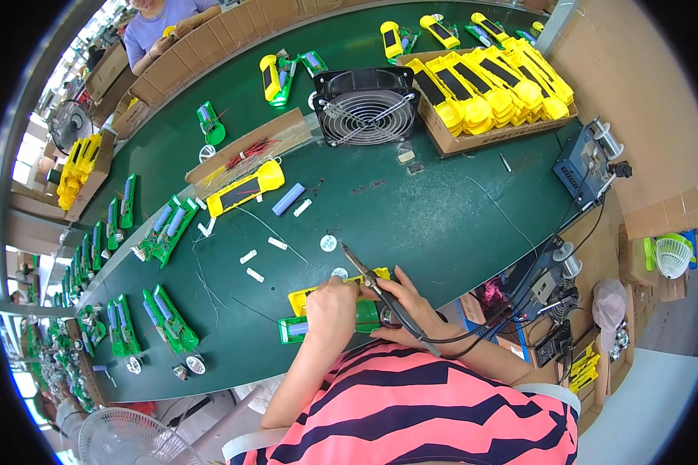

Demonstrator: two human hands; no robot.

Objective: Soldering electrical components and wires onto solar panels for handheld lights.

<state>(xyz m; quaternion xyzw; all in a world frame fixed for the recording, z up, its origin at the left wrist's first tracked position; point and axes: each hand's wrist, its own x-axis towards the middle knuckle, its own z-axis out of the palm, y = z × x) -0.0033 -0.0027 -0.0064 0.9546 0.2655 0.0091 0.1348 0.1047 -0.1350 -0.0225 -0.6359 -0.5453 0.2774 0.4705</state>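
Green desk crowded with parts; at its near edge the left hand is clamped over the yellow-and-green lamp housing while the right hand grips the soldering iron pen-style. The hot tip sits just beside the left fingers, so a slip could burn them or scorch the plastic, and the trailing cord could snag.

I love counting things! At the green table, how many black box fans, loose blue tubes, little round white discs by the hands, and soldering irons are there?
Black box fan: 1
Loose blue tube: 1
Round white discs: 2
Soldering iron: 1
Total: 5
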